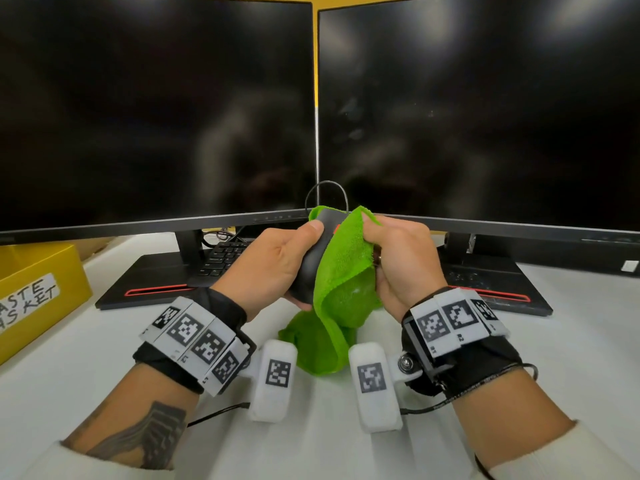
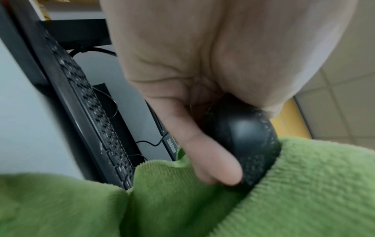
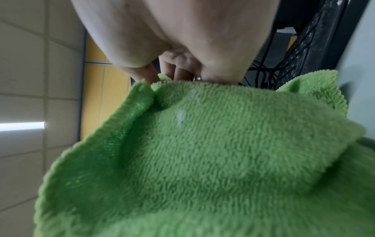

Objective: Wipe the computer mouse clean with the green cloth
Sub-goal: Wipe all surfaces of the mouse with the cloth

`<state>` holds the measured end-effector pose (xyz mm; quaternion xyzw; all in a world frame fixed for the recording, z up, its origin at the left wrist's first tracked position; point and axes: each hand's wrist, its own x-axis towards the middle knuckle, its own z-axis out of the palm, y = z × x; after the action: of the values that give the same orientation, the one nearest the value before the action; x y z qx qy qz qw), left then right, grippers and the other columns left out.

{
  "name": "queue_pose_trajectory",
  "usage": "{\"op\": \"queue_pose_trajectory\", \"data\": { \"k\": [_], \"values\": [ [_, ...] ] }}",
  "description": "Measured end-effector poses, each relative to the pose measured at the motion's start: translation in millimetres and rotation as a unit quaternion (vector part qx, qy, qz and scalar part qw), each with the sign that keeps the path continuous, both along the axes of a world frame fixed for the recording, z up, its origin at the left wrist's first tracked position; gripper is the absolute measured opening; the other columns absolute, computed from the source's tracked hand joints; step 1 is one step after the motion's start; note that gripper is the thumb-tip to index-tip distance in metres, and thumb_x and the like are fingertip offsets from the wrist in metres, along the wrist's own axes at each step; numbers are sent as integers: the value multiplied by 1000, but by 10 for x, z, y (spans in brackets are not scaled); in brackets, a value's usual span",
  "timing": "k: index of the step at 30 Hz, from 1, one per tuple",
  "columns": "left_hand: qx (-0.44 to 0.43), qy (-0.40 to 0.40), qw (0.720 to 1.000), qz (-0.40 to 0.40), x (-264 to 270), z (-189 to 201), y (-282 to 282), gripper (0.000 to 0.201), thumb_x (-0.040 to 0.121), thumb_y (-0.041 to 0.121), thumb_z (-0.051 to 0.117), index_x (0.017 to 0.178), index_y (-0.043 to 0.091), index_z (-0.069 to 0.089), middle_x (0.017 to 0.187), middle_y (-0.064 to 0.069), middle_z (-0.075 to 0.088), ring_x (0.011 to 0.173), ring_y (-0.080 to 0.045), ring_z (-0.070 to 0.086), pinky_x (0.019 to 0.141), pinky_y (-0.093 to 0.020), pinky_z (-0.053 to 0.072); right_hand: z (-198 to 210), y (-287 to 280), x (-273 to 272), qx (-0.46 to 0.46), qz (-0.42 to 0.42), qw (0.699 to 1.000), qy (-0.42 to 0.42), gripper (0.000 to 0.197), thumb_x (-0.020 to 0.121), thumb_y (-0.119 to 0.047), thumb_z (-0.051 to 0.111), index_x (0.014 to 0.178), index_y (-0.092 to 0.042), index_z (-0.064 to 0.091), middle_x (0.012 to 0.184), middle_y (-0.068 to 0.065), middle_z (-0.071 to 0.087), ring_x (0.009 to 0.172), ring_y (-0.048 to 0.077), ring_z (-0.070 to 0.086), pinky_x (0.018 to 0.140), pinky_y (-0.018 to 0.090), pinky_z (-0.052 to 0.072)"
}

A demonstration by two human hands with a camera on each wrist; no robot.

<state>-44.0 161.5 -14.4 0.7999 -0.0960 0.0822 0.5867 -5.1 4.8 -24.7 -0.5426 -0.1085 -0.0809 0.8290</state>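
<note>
A black computer mouse [image 1: 309,268] is held up above the desk, nose pointing away from me. My left hand [image 1: 277,258] grips it from the left, thumb lying along its top. In the left wrist view the mouse [image 2: 243,137] shows under my palm with a finger curled beside it. A green cloth [image 1: 346,271] is draped over the mouse's right side and hangs down to the desk. My right hand [image 1: 398,258] grips the cloth against the mouse. The cloth [image 3: 202,152] fills the right wrist view and hides the mouse there. The mouse cable [image 1: 325,188] loops up behind.
Two dark monitors [image 1: 156,109] stand close behind my hands, their bases on the white desk [image 1: 104,358]. A black keyboard [image 1: 225,258] sits under the left monitor. A yellow box [image 1: 38,292] with a handwritten label stands at the left edge.
</note>
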Motion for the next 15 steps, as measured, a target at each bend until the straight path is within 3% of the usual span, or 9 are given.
{"op": "queue_pose_trajectory", "data": {
  "k": [2, 4, 6, 8, 11, 15],
  "values": [
    [-75, 18, 997, 29, 27, 20, 3, 48, 108, 39, 44, 89, 8, 75, 79, -18, 78, 68, -31, 76, 49, -39, 61, 3, 18, 5, 22, 33, 999, 17, 23, 102, -2, 53, 103, 11, 72, 101, 27, 71, 93, 36, 70, 95, 51, 56],
    [-186, 53, 980, 48, 42, 48, 9, 39, 106, 41, 48, 95, 14, 75, 82, -11, 79, 67, -22, 76, 49, -35, 59, 23, 5, -8, 74, 96, 991, 53, 32, 105, -10, 48, 122, 8, 69, 122, 29, 70, 114, 43, 69, 105, 54, 53],
    [-259, 75, 962, 47, 36, 70, 21, 36, 104, 42, 51, 106, 13, 73, 78, -7, 79, 60, -18, 74, 46, -32, 58, 59, -38, -22, 118, 140, 979, 85, 41, 107, -19, 44, 136, 4, 62, 135, 28, 66, 128, 43, 63, 105, 53, 53],
    [-293, 86, 951, 41, 18, 85, 41, 34, 104, 40, 52, 108, 11, 70, 65, -5, 74, 47, -16, 69, 38, -26, 54, 87, -94, -37, 141, 154, 974, 90, 45, 106, -23, 44, 141, 3, 59, 139, 27, 64, 131, 42, 61, 103, 51, 54],
    [-298, 116, 947, 24, 21, 101, 82, 41, 103, 44, 52, 99, 6, 68, 54, -7, 67, 35, -16, 60, 30, -19, 45, 90, -109, -68, 129, 166, 975, 72, 48, 106, -26, 45, 140, 6, 58, 137, 29, 64, 128, 44, 62, 102, 54, 54],
    [-272, 133, 953, 7, 41, 89, 73, 45, 101, 47, 53, 98, 5, 69, 55, -7, 66, 34, -16, 60, 29, -19, 45, 73, -18, -123, 80, 164, 983, 2, 34, 104, -18, 50, 123, 4, 67, 102, 18, 75, 95, 29, 73, 93, 48, 59]
  ]
}}
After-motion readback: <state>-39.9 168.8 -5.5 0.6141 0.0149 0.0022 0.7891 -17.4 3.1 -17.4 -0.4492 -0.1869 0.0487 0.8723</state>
